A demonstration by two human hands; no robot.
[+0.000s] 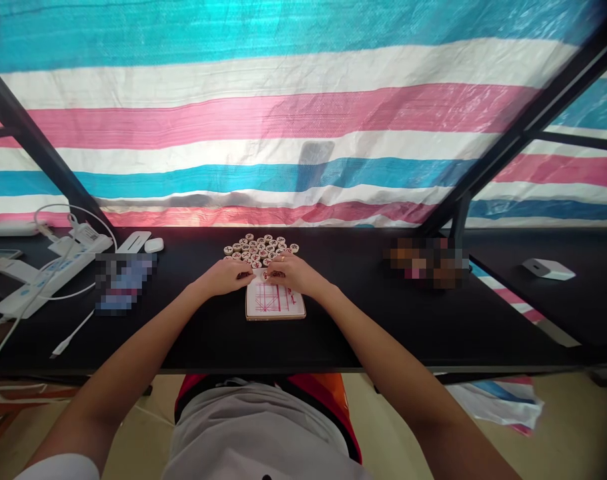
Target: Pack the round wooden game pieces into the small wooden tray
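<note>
A small white board with a red grid (275,305) lies on the black table (363,320) in front of me. Just beyond it sits a heap of several round wooden pieces with red and dark marks (260,247). My left hand (229,276) rests at the board's far left corner, fingers curled and pinched near a piece. My right hand (288,273) lies on the board's far edge, fingers bent over pieces; a ring shows on one finger. What each hand pinches is too small to make out.
A white power strip with cables (48,270) and a white mouse (154,245) lie at the left. A white box (548,269) sits on a second black table at the right. A striped tarp (283,120) hangs behind, crossed by black metal bars.
</note>
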